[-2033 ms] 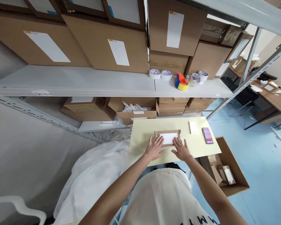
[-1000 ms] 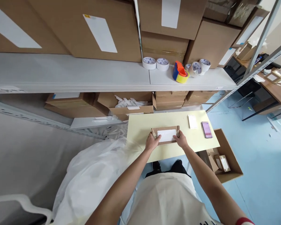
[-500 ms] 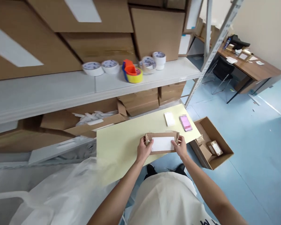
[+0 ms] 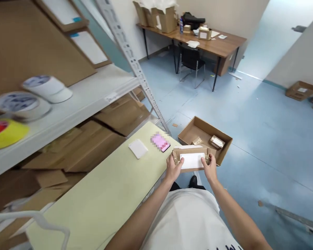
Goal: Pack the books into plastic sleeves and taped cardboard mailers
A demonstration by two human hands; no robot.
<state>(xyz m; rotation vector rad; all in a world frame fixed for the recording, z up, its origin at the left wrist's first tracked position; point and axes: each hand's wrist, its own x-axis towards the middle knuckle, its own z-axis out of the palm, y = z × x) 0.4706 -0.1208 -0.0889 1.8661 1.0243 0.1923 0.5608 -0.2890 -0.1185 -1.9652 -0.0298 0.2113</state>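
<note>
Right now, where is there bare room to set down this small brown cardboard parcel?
The pale yellow tabletop is bare from the white card toward you. Its far corner, holding that card and the pink phone, is crowded. Beyond your brown labelled parcel, the open cardboard box has room beside two small packets.

You're holding the parcel (image 4: 191, 160) between your left hand (image 4: 174, 170) and right hand (image 4: 211, 169), just off the table (image 4: 106, 194) edge. The open box (image 4: 190, 129) is sitting on the floor right behind it, and the phone (image 4: 160, 142) is lying on the table to its left.
</note>
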